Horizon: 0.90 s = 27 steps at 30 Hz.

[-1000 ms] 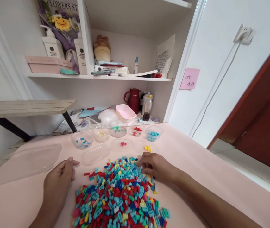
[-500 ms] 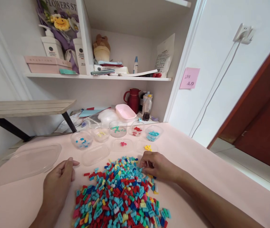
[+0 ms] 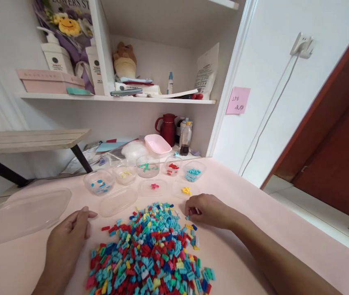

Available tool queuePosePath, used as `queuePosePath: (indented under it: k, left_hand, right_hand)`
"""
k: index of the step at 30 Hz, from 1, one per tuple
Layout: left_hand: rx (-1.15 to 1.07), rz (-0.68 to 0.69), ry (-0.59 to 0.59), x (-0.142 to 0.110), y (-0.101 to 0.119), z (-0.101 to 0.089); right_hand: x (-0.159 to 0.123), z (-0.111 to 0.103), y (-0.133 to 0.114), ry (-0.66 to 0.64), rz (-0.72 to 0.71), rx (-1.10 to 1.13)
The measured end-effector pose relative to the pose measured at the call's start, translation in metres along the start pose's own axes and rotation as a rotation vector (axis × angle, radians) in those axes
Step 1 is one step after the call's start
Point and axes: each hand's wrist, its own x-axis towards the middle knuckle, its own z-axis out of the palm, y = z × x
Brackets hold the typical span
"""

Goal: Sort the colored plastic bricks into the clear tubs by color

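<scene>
Head view: small bricks (image 3: pixel 149 246) lie in a loose, mixed-colour pile on the counter (image 3: pixel 235 262). Toward the counter's right edge, the right hand (image 3: pixel 206 209) is beside the pile with fingers bent; I cannot tell whether it grasps the light-blue brick (image 3: pixel 187 218) at its fingertips. Left of the pile, the left hand (image 3: pixel 70 233) is relaxed, released. Clear tubs (image 3: pixel 88 185) with more bricks line the counter's far edge, clear lids (image 3: pixel 145 188) just nearer.
</scene>
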Motion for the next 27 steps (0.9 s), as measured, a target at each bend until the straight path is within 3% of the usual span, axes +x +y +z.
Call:
queuePosePath:
  k: [10, 13, 17, 20, 23, 27]
  left_hand:
    - [0.001, 0.016, -0.055, 0.008, -0.008, 0.0]
    - [-0.027, 0.007, -0.065, 0.008, -0.01, -0.001]
    - [-0.07, 0.007, -0.07, 0.009, -0.013, -0.002]
    - [-0.079, -0.007, -0.066, 0.01, -0.012, -0.002]
    - [-0.093, -0.012, -0.068, 0.01, -0.012, -0.002]
    - [-0.104, -0.008, -0.073, 0.009, -0.011, -0.002]
  right_hand:
    - [0.0, -0.001, -0.002, 0.04, 0.039, 0.109]
    - [0.008, -0.012, 0.009, 0.139, 0.143, 0.234]
    - [0.029, -0.04, 0.037, 0.458, 0.303, 0.264]
    - [0.04, -0.054, 0.056, 0.593, 0.371, 0.27]
    - [0.04, -0.052, 0.06, 0.643, 0.397, 0.33]
    - [0.031, -0.038, 0.043, 0.684, 0.387, 0.497]
